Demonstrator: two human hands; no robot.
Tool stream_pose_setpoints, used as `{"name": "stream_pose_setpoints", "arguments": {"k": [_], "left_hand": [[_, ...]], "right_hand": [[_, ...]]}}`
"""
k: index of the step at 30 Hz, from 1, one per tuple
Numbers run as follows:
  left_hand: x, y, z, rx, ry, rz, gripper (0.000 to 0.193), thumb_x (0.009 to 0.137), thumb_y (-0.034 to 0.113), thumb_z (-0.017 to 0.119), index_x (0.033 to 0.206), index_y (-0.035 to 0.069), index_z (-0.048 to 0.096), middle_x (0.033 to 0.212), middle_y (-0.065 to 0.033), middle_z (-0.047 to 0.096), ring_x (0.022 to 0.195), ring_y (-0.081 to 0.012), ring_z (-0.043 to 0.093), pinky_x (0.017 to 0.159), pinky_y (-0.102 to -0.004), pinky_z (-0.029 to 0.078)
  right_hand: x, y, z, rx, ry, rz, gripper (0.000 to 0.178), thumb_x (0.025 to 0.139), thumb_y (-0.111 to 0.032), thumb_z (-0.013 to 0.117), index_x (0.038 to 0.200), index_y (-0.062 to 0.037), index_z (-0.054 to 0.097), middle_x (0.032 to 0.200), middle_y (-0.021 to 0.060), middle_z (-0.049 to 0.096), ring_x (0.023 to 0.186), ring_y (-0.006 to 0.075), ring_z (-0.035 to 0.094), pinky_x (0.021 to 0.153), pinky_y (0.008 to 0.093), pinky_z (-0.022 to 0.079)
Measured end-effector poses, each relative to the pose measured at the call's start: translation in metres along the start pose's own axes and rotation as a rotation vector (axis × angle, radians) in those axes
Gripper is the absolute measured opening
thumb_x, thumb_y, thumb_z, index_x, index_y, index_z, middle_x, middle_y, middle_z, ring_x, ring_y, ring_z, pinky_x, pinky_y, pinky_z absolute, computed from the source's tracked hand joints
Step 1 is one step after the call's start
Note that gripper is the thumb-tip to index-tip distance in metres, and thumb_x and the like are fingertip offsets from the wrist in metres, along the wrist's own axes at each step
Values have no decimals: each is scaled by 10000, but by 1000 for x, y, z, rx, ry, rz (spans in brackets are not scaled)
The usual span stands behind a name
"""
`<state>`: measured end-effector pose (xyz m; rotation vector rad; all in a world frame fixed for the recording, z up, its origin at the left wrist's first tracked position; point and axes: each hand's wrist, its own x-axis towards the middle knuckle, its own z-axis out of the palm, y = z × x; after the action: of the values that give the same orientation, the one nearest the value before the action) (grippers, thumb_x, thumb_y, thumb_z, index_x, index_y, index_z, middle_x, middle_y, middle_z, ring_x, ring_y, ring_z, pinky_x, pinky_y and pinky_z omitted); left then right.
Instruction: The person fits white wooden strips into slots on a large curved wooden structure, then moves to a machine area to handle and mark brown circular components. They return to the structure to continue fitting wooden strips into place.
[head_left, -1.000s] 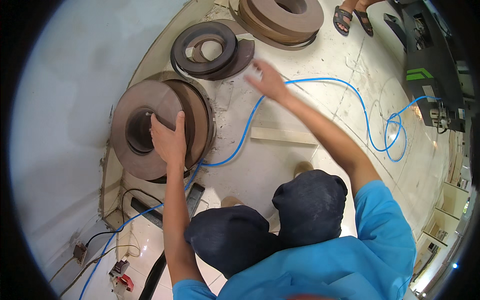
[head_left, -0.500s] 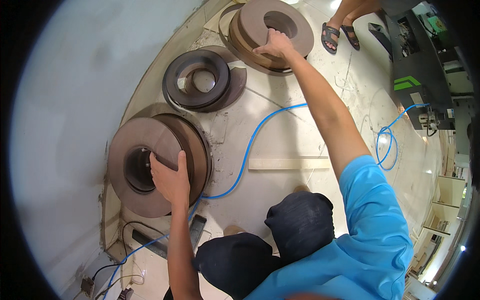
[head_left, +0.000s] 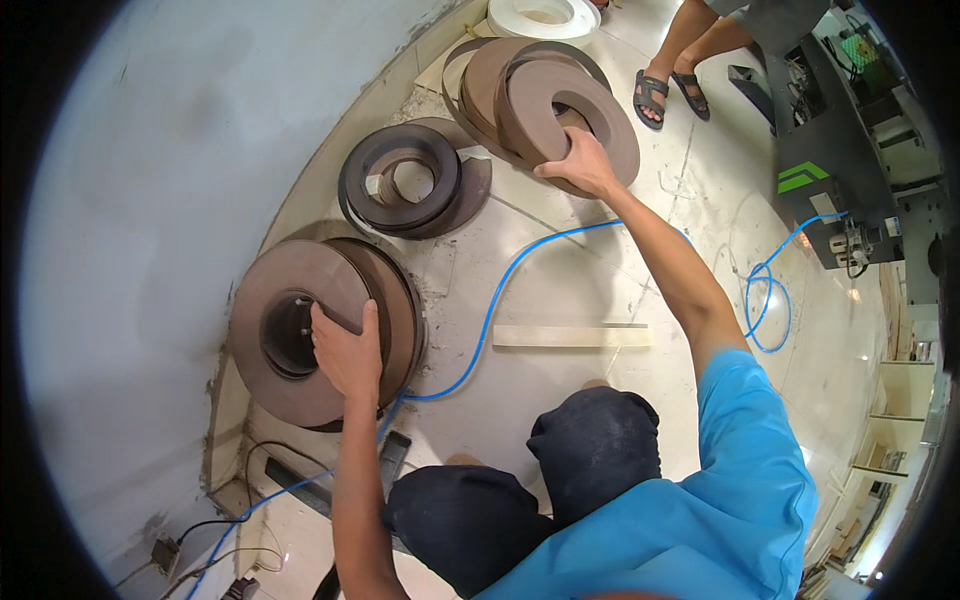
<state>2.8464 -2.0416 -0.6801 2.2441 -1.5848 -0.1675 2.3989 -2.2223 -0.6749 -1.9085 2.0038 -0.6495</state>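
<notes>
One brown roll, beyond and right of the black coil, tilted; right hand grasps its near edge. Second brown roll, nearer the person than the coil; left hand grips it, fingers at hole, thumb at rim. Wall bounds coil's left; tile floor stretches right, crossed by blue hose.

Your bare right hand is partly covering a brown ring-shaped coil; the view's top edge is cropping a sandalled co-worker.
</notes>
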Motion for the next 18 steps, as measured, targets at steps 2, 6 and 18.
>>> {"name": "stream_pose_setpoints", "arguments": {"k": [2, 6, 18], "left_hand": [[-1, -1, 2, 3, -1, -7, 944, 932, 574, 752, 1520, -92, 433, 1457, -323, 582, 1339, -479, 572, 1120, -528, 454], [-1, 1, 1, 18, 6, -10, 936, 939, 589, 736, 1516, -87, 441, 1460, -318, 582, 1335, -474, 578, 1112, -529, 461], [-4, 1, -3, 0, -2, 10, 949, 977, 642, 663, 1539, -87, 433, 1485, -315, 572, 1349, -466, 579, 1135, -523, 452]], "right_hand": [[-14, 4, -26, 127, -13, 41, 926, 623, -515, 879, 1302, 83, 680, 1204, 263, 726, 1125, 372, 693, 995, 429, 538], [-46, 11, -82, 459, -79, 71, 885, 651, -459, 882, 1315, 88, 675, 1130, 188, 741, 1018, 270, 701, 939, 360, 540], [-202, -24, -103, 1421, -103, 437, 742, 882, -466, 772, 1356, 80, 606, 1203, 191, 714, 1050, 270, 708, 903, 402, 585]]}}
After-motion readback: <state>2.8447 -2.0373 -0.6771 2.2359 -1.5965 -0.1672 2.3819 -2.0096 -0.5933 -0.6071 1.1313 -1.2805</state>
